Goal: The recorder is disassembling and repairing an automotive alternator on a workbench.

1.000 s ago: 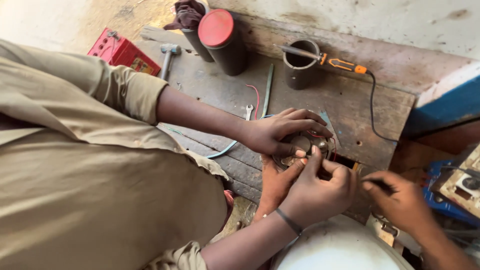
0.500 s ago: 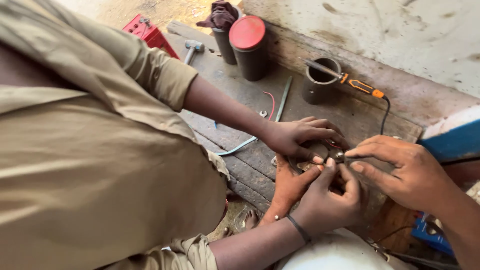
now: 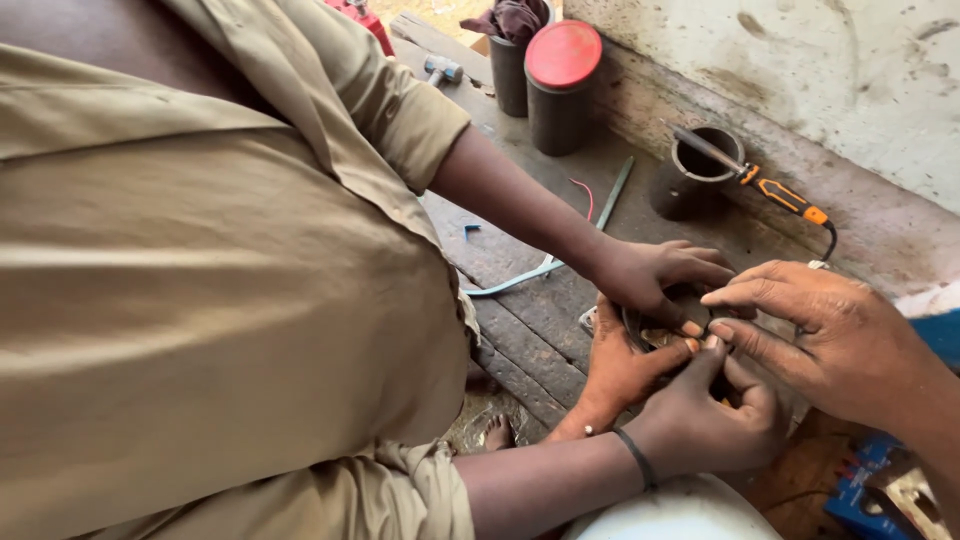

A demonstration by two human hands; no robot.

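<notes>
A small round metal part (image 3: 648, 332) lies on the wooden tabletop (image 3: 520, 330) right of the frame's centre and is almost wholly covered by four hands. The left hand (image 3: 655, 280), reaching in from the upper left, is curled over the part, and its grip is closed on the rim. The right hand (image 3: 705, 425), with a dark band at the wrist, is brought up from the lower edge, and its fingertips are pressed to the part from below. Whether this grip is clamped on the part or only laid against it cannot be told.

A co-worker's hand (image 3: 835, 340) is held in from the right, its fingers meeting the others at the part. A smaller hand (image 3: 620, 375) is tucked under the left hand.

At the upper centre a dark can with a red lid (image 3: 563, 85) is seen; its contents are hidden. Just left of it a second dark can (image 3: 508, 75) is stuffed with a dark cloth (image 3: 515, 18). To the right an open dark cup (image 3: 700, 180) is set by the wall, and a screwdriver with an orange handle (image 3: 785, 197) is laid across its rim.
</notes>
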